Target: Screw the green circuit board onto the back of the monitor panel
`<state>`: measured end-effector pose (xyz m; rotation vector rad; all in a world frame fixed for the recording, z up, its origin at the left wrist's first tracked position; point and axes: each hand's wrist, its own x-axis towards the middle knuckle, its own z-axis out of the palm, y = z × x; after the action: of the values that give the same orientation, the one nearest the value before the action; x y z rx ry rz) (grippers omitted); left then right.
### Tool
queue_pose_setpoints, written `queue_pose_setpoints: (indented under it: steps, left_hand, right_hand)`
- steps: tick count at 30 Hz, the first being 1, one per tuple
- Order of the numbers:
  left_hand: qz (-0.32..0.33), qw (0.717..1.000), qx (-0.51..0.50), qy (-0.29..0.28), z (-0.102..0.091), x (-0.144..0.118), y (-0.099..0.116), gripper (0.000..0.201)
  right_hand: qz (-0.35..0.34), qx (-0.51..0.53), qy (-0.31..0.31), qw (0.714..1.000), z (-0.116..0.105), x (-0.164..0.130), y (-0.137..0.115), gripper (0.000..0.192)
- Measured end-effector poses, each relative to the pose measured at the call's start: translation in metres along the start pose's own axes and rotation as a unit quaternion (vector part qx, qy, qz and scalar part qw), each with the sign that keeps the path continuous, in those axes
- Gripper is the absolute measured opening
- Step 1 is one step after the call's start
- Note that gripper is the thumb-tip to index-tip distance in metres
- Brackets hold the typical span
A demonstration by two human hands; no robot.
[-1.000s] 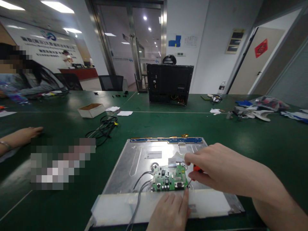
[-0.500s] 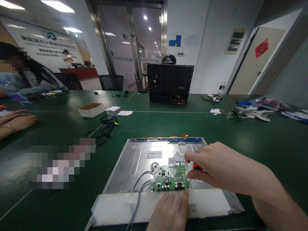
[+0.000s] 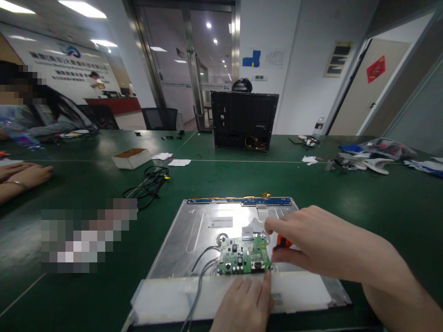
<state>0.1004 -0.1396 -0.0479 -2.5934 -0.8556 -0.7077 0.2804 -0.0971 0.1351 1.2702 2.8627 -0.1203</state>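
A green circuit board point(image 3: 245, 254) lies on the metal back of a display panel point(image 3: 173, 249). My right hand point(image 3: 314, 244) is closed on a screwdriver point(image 3: 284, 241) with a red and black handle, its tip pointing down at the board's near right corner. Most of the handle is hidden by my fingers. My left hand point(image 3: 244, 304) rests flat on the white strip point(image 3: 166, 295) along the panel's near edge, and its index fingertip touches the same corner. Grey cables point(image 3: 200, 288) run from the board's left side. A blue narrow board point(image 3: 242, 201) lines the far edge.
Black cables point(image 3: 150, 182) are coiled left of the panel, near an open cardboard box point(image 3: 131, 159). A black monitor housing point(image 3: 244, 121) stands farther back. Another person's hands point(image 3: 27, 175) rest at the left. Metal parts and bags point(image 3: 360, 161) lie at the right.
My right hand's fingers have shifted slightly around the screwdriver, and more of its handle shows. My left hand stays in the same place.
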Motion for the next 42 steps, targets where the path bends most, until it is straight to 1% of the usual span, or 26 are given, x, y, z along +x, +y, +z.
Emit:
queue_pose_setpoints:
  steps: [4, 8, 10, 17, 23, 30, 32, 35, 40, 42]
  left_hand:
    - [-0.003, 1.0, 0.002, 0.004, -0.0001, 0.0005, -0.0006, 0.038]
    - [0.001, 1.0, 0.002, 0.005, -0.0007, 0.0013, -0.0003, 0.038]
    - [0.0, 1.0, 0.002, 0.005, -0.0013, 0.0012, -0.0001, 0.038]
    - [-0.001, 1.0, 0.004, 0.005, -0.0026, 0.0011, -0.0003, 0.038]
    - [-0.002, 1.0, 0.005, 0.008, -0.0024, 0.0035, -0.0004, 0.039]
    - [0.001, 1.0, 0.003, 0.01, -0.0017, 0.0019, -0.0003, 0.034]
    - [0.001, 1.0, 0.003, 0.01, -0.0017, 0.0014, 0.0, 0.033]
    - [0.0, 1.0, -0.001, 0.006, -0.0014, 0.001, 0.0005, 0.034]
    - [0.001, 1.0, 0.004, 0.003, -0.0012, 0.0007, 0.0008, 0.034]
    - [0.0, 1.0, 0.008, -0.001, -0.0012, 0.0007, 0.0005, 0.033]
  right_hand:
    - [0.004, -0.013, 0.006, 1.0, 0.0036, 0.0018, 0.0026, 0.015]
    - [-0.003, -0.011, 0.006, 1.0, 0.004, 0.0003, 0.0028, 0.005]
    - [-0.006, -0.013, 0.005, 1.0, 0.0029, -0.0008, 0.002, 0.004]
    - [-0.042, -0.003, 0.01, 0.999, -0.0022, -0.0025, -0.001, 0.007]
    - [-0.061, 0.022, 0.004, 0.998, -0.0016, -0.0037, -0.0013, 0.007]
    - [-0.043, 0.029, -0.008, 0.999, -0.0025, -0.0025, -0.0023, 0.003]
    - [-0.037, 0.027, -0.008, 0.999, -0.0034, -0.0012, -0.0024, 0.007]
    - [-0.035, 0.017, -0.002, 0.999, -0.0033, 0.0002, -0.0018, 0.011]
    - [-0.036, -0.01, 0.018, 0.999, -0.0014, -0.0001, -0.0006, 0.005]
    - [-0.033, -0.008, 0.017, 0.999, -0.0018, -0.0009, -0.0009, 0.005]
